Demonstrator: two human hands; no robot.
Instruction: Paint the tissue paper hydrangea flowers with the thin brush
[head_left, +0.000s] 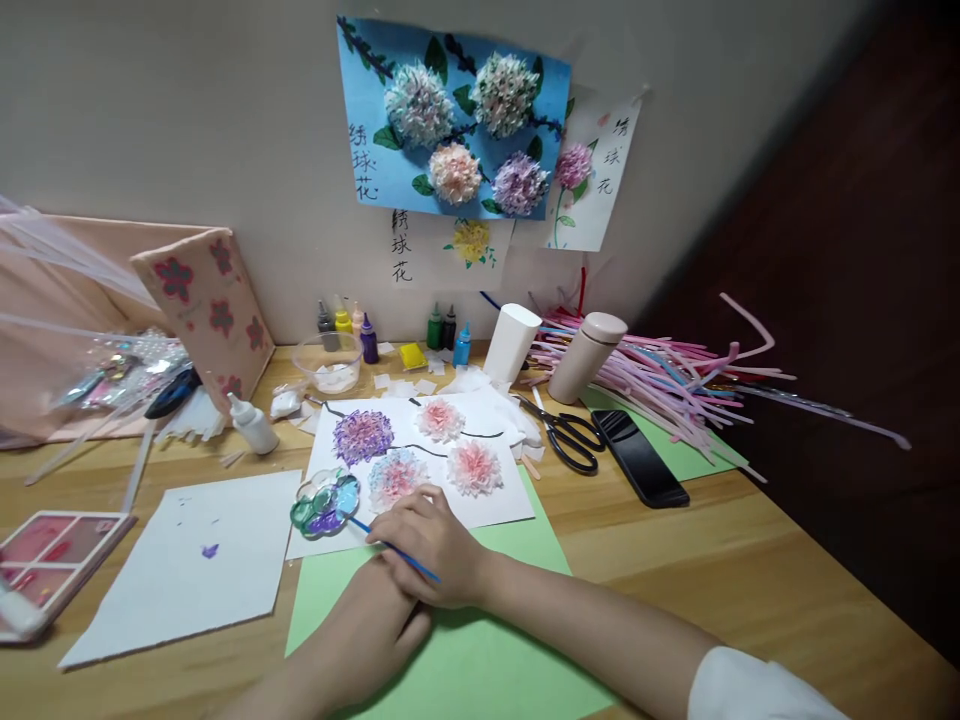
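Observation:
My right hand (431, 545) is closed on a thin blue paintbrush (411, 563). The brush's front end reaches the edge of a clear flower-shaped palette (304, 512) with green, purple and light blue paint. My left hand (379, 610) lies beneath the right one, its fingers mostly hidden. Just beyond my hands is a white sheet (502, 508) bearing puffy paper flowers: a purple one (363, 437), a blue-and-pink one (396, 478) and two pink ones (474, 467). Dark painted branches run between them. Under my wrists lies green paper (480, 660).
Black scissors (574, 440), a phone (639, 458) and a beige bottle (588, 357) stand or lie right. A paint-marked white sheet (202, 570) and a white glue bottle (251, 425) are left. Behind are small paint bottles (368, 340), a plastic bowl (328, 362) and pipe cleaners (667, 390).

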